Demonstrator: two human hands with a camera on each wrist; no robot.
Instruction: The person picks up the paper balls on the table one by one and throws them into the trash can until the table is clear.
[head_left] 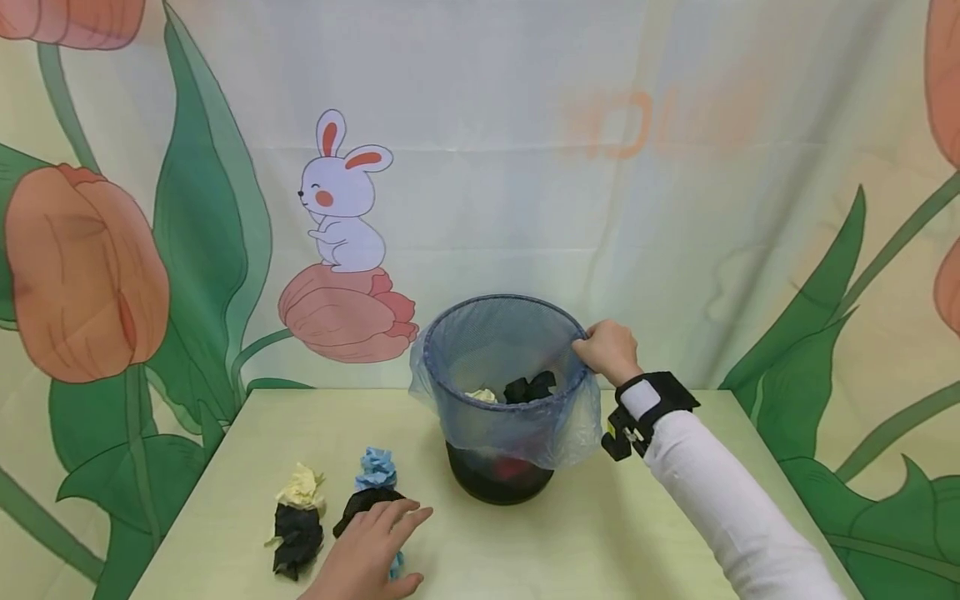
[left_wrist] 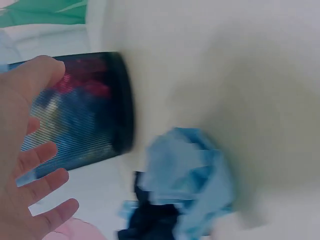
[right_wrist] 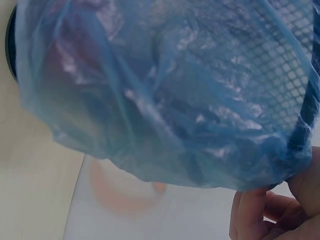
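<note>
A black mesh wastebasket (head_left: 501, 483) stands on the table, lined with a thin blue plastic bag (head_left: 495, 429) folded out over its rim. Inside lie black and pale yellow paper balls (head_left: 529, 388). My right hand (head_left: 609, 350) grips the rim and bag at the right side; in the right wrist view the bag (right_wrist: 165, 115) hides most of the basket. My left hand (head_left: 367, 550) hovers over crumpled paper on the left, fingers spread, holding nothing. A blue paper ball (head_left: 377, 468) and a black one (head_left: 371, 502) lie by it, with more blue paper (left_wrist: 187, 180) partly beneath.
Left of that hand, a pale yellow paper ball (head_left: 302, 487) and a black one (head_left: 297, 540) lie together on the table (head_left: 600, 550). Behind the table hangs a printed cloth (head_left: 480, 192) with a rabbit and tulips, close to the basket's back.
</note>
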